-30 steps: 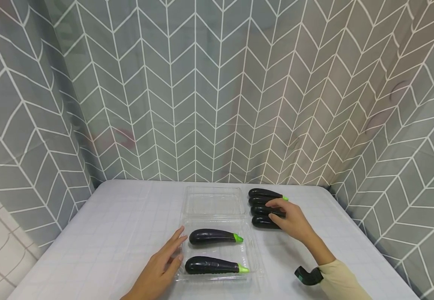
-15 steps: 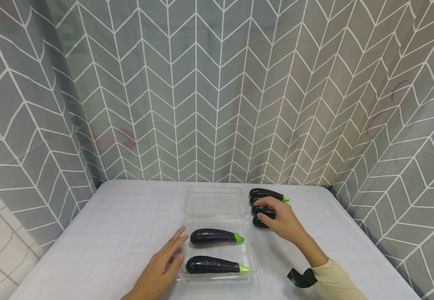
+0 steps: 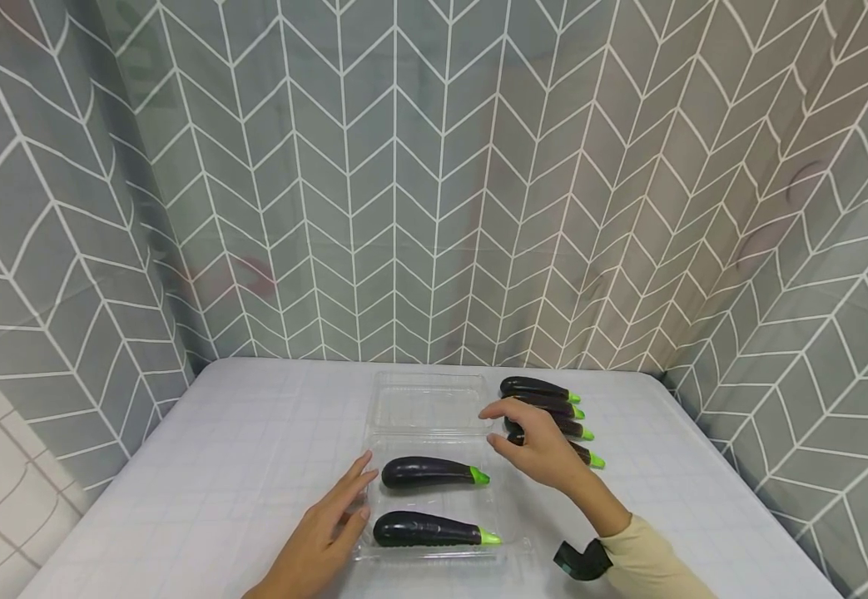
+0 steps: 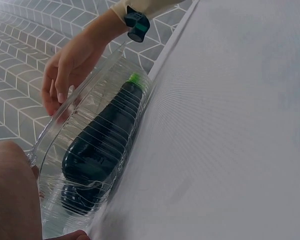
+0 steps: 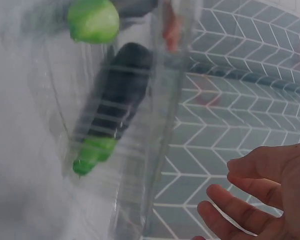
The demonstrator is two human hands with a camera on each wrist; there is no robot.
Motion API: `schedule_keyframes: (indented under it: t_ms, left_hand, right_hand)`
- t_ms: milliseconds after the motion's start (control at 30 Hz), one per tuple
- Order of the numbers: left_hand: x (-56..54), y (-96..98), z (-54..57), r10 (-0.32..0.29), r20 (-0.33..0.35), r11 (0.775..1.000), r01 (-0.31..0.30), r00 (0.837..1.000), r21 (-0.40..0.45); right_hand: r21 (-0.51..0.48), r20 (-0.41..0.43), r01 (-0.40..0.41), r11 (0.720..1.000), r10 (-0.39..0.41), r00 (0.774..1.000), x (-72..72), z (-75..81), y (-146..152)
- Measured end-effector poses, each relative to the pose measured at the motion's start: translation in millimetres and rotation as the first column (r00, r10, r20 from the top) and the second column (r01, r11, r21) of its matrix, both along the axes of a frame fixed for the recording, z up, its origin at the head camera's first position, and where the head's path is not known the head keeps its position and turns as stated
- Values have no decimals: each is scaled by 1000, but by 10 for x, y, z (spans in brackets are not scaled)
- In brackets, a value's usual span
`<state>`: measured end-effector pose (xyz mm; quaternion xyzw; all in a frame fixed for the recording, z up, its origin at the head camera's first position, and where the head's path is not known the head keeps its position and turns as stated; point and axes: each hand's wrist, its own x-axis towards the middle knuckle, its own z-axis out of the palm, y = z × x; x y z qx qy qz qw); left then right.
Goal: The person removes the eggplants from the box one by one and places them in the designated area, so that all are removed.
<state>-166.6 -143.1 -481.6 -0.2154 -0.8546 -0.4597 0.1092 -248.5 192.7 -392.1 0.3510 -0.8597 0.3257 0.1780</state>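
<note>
A clear plastic clamshell box (image 3: 434, 497) lies open on the table with two eggplants in its base, a nearer one (image 3: 426, 529) and a farther one (image 3: 429, 472). My left hand (image 3: 319, 537) rests at the box's left side, fingers extended along its rim. Over the box's right edge, by the hinge, hovers my right hand (image 3: 542, 449), its fingers loosely bent and holding nothing. The right wrist view shows that hand (image 5: 270, 195) apart from the box wall, with an eggplant (image 5: 122, 90) seen through the plastic. Part of the eggplant row behind it is hidden by the right hand.
Several more eggplants lie in a row at the right, the farthest one (image 3: 537, 388) near the table's back edge. The clear lid (image 3: 428, 405) is folded back behind the base. A patterned curtain (image 3: 434, 183) encloses the white table (image 3: 254, 441).
My right hand has moved left from above the eggplant row to the box's right edge, uncovering the green stems. The eggplants and my left hand have stayed in place.
</note>
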Motion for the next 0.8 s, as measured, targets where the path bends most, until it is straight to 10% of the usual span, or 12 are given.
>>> schedule_keyframes:
  t_ms: [800]
  left_hand:
    - [3,-11,-6,-11,-12,1000,11,1000,5]
  right_hand:
    - [40,76,-194,980,190,979,15,-119,-385]
